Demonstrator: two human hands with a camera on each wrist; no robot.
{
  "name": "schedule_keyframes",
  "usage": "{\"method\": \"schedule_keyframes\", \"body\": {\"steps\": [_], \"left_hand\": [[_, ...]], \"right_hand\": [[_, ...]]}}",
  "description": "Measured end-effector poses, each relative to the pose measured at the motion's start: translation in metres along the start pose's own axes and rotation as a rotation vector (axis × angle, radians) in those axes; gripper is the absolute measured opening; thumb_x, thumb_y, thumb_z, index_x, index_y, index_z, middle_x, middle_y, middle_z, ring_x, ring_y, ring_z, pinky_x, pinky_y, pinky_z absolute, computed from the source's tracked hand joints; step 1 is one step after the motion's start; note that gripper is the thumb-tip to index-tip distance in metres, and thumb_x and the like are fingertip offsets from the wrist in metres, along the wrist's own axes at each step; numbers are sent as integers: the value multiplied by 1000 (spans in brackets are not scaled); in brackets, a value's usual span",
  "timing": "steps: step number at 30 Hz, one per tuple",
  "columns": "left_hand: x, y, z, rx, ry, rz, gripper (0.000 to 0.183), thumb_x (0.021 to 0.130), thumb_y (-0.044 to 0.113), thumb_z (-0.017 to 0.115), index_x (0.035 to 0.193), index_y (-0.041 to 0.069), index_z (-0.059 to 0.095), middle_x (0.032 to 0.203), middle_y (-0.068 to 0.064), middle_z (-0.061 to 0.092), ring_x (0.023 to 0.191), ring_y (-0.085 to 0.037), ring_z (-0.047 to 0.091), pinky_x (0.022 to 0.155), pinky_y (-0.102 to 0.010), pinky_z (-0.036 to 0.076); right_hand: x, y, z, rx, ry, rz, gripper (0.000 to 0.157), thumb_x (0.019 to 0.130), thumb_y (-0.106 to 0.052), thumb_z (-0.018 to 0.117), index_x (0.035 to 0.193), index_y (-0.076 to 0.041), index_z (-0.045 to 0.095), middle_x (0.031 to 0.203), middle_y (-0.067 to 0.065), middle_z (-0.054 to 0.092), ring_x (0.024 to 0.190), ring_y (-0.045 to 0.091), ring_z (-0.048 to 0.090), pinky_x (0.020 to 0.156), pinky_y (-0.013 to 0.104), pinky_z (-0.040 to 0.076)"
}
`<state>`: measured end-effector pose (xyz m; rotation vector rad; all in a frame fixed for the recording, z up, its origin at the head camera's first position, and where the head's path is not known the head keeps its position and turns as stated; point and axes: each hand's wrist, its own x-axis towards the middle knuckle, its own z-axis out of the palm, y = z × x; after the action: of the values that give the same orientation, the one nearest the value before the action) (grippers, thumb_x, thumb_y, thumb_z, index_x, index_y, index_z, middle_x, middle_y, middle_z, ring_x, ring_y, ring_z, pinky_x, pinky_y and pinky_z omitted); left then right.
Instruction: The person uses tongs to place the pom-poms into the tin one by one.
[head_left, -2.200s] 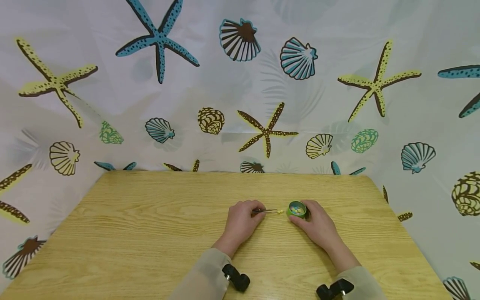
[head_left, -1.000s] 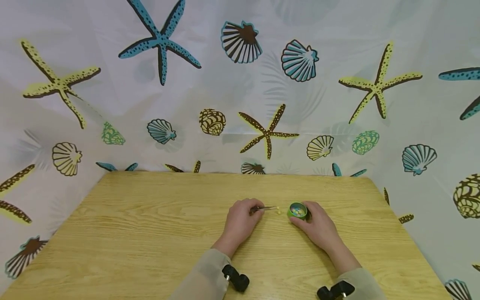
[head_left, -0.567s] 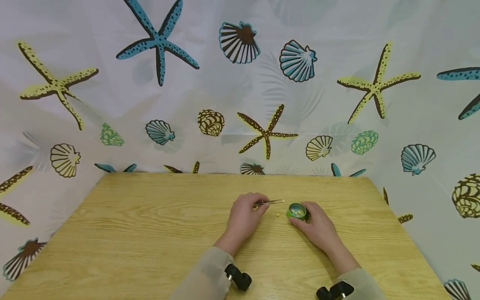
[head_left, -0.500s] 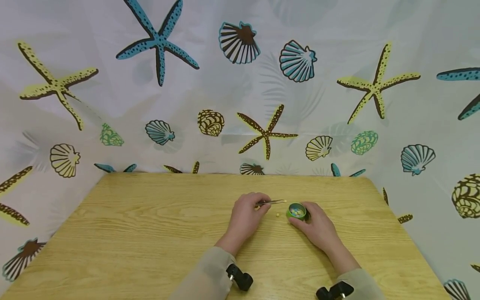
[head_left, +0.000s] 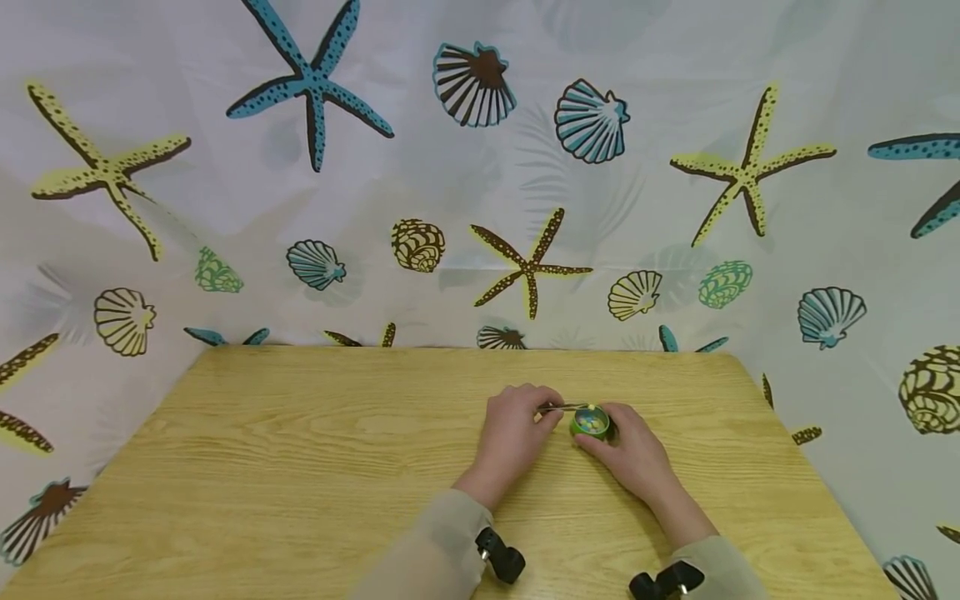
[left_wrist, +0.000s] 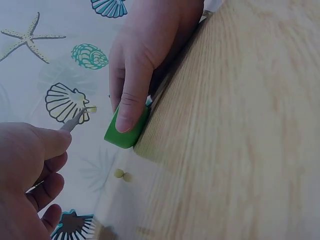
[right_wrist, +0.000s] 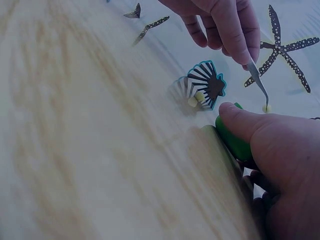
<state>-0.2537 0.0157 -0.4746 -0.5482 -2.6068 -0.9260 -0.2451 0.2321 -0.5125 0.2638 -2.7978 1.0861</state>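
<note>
My left hand [head_left: 516, 429] pinches metal tweezers [head_left: 568, 407] between thumb and fingers. At their tip is a small yellow bead [head_left: 592, 407], over the far rim of a small round green container [head_left: 591, 425]. The left wrist view shows the tweezers [left_wrist: 75, 119] and bead [left_wrist: 92, 109] apart from the container [left_wrist: 126, 132]. My right hand [head_left: 636, 450] grips the container on the table, thumb along its near side. Several yellow, blue and other pale pieces lie inside. Another yellow bead [left_wrist: 119, 173] lies on the table, hidden by my left hand in the head view.
The wooden table [head_left: 315, 467] reaches back to a light curtain [head_left: 495, 175] printed with starfish and shells, which also flanks both sides. Black wrist mounts [head_left: 501, 557] sit on both sleeves.
My left hand has lifted one yellow bead with the tweezers and carried it right, from the table to over the container. The right hand has kept its hold on the container.
</note>
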Motion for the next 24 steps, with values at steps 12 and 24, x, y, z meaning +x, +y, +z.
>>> {"method": "schedule_keyframes", "body": {"steps": [12, 24], "left_hand": [[-1, 2, 11, 66, -17, -10, 9, 102, 25, 84, 110, 24, 85, 100, 6, 78, 94, -20, 68, 92, -51, 51], [-2, -3, 8, 25, 7, -50, 9, 102, 23, 84, 111, 22, 85, 104, 4, 79, 98, -23, 68, 96, -54, 51]], "right_hand": [[0, -1, 0, 1, 2, -2, 64, 103, -42, 81, 149, -1, 62, 153, 22, 59, 143, 42, 56, 117, 62, 43], [-1, -1, -2, -5, -7, 1, 65, 104, -42, 80, 150, 0, 61, 153, 23, 58, 143, 43, 56, 117, 63, 43]]}}
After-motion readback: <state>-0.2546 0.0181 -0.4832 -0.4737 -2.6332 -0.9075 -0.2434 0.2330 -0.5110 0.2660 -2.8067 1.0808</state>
